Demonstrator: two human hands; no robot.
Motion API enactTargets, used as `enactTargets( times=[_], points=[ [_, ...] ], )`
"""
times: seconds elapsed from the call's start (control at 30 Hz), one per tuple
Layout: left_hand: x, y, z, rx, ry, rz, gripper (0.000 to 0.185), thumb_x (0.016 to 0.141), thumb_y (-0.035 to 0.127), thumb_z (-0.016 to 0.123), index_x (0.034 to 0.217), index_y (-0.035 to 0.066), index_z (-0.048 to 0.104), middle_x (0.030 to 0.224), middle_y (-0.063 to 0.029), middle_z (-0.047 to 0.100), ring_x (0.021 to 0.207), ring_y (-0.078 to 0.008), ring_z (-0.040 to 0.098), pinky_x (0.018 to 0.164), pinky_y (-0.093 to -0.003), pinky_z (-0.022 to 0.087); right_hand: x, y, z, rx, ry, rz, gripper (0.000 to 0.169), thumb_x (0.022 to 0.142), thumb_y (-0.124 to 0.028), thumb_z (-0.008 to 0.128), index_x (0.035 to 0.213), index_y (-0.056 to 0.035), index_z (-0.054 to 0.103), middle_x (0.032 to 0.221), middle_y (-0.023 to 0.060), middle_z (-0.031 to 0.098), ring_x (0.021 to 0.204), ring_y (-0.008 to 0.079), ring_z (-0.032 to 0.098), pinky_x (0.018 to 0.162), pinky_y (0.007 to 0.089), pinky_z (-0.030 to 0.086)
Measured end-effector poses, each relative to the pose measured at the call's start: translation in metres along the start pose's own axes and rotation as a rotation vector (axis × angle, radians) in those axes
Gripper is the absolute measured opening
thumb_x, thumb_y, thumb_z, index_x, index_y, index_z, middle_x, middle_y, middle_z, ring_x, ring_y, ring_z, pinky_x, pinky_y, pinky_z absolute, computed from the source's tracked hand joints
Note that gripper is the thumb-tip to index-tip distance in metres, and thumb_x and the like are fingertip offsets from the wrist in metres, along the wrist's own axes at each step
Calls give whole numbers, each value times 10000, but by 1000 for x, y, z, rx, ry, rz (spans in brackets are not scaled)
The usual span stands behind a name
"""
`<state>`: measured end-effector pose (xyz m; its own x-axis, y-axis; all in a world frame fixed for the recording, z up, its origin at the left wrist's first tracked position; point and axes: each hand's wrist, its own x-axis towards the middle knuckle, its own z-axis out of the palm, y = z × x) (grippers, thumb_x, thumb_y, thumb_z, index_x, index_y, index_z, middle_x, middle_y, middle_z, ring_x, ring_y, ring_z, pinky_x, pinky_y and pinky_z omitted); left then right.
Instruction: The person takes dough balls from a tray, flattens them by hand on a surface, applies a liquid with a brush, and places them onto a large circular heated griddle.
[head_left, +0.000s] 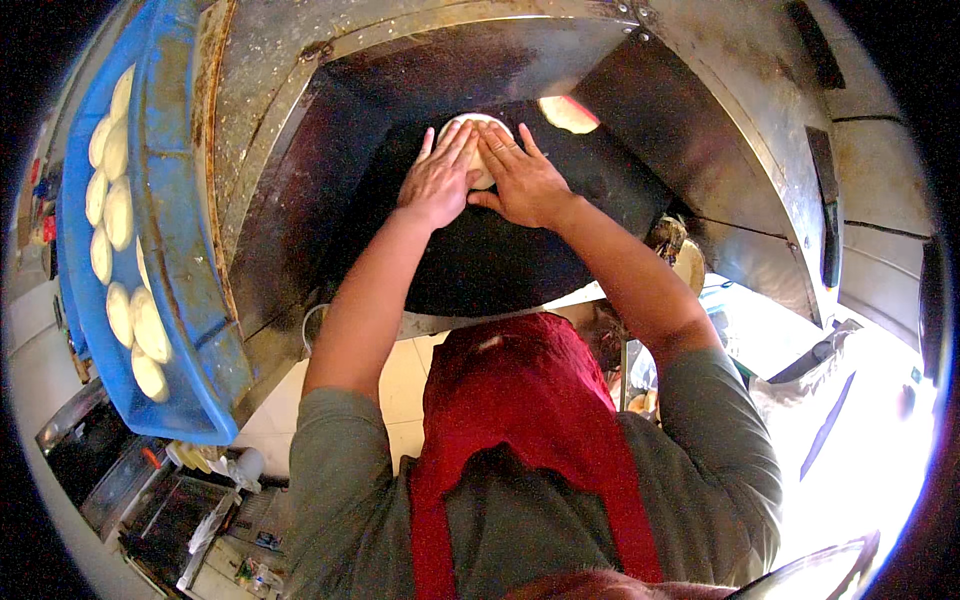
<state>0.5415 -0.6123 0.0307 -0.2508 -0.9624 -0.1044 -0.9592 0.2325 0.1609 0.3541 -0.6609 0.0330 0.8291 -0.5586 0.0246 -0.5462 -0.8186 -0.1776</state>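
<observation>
A pale round of dough (481, 171) lies on a dark, flat work surface (495, 259) inside a metal-walled enclosure. My left hand (441, 176) rests palm down on its left part, and my right hand (525, 178) does the same from the right. Their fingertips meet near the top of the round, and the thumbs are spread. Neither hand grips the dough; its rim shows above the fingers and between the palms. Much of it is hidden beneath them.
Several oval dough pieces (118, 214) sit in a blue plastic tray (187, 420) at left. Metal walls (480, 64) enclose the back and sides. A bright light patch (568, 114) shows at back right. A round-ended wooden object (688, 268) is beside my right forearm.
</observation>
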Motion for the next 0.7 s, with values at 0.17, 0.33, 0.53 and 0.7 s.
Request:
enactTargets(
  times=[0.17, 0.33, 0.53, 0.7],
  points=[
    [-8, 6, -6, 3, 60, 22, 705, 985, 350, 538, 1552, 27, 272, 1651, -97, 197, 1532, -226, 152, 1249, -474, 107, -6, -10, -10, 17, -23, 43, 987, 897, -698, 480, 1514, 50, 298, 1620, 208, 220, 1522, 324, 169, 1211, 552, 130],
    [-22, 12, -6, -8, -8, 57, 664, 1003, 370, 516, 1528, 15, 316, 1631, -114, 244, 1519, -246, 195, 1241, -493, 134, -15, -9, -16, -4, -69, 16, 1031, 876, -734, 460, 1511, 60, 293, 1626, 200, 209, 1525, 325, 160, 1209, 556, 120],
    [-37, 17, -9, -27, -85, 75, 624, 1012, 406, 493, 1521, 67, 365, 1622, -125, 259, 1508, -271, 222, 1229, -506, 155, -29, -17, -24, 5, -114, 3, 1005, 878, -716, 474, 1528, 25, 278, 1627, 190, 215, 1517, 318, 190, 1209, 555, 126],
    [2, 24, -17, 13, 68, -10, 664, 1014, 467, 457, 1509, 33, 371, 1618, -184, 243, 1515, -329, 185, 1232, -511, 120, -66, -8, -39, 140, 111, 112, 755, 911, -467, 633, 1464, -4, 411, 1539, 174, 398, 1436, 315, 366, 1167, 524, 276]
  ],
)
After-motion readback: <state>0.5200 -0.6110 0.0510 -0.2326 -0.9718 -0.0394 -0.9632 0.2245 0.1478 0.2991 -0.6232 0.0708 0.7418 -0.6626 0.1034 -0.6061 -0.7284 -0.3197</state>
